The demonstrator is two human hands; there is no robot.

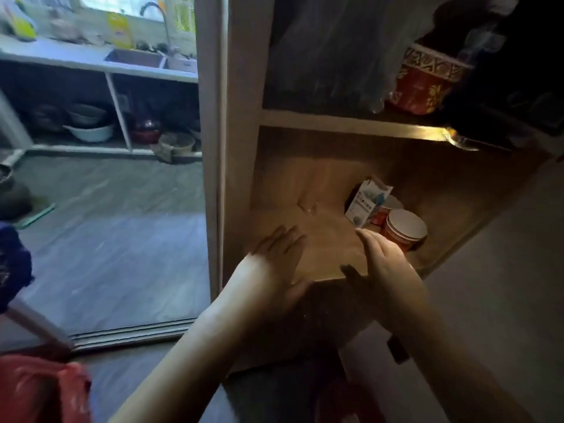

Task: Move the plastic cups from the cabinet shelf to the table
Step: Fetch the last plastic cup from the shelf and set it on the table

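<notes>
A clear plastic cup (309, 207), faint and hard to make out, stands deep on the lit wooden cabinet shelf (329, 239). My left hand (274, 267) reaches over the shelf's front edge with fingers spread, holding nothing, short of the cup. My right hand (383, 259) is also flat and open over the shelf's front right, beside a red paper cup with a white lid (404, 228). Both hands are apart from the clear cup.
A white and blue carton (367, 204) leans at the shelf's back right, with another red cup behind it. The shelf above holds a red patterned cup (422, 80) and clear plastic wrapping. To the left, a doorway opens onto a kitchen with a sink counter (100, 61).
</notes>
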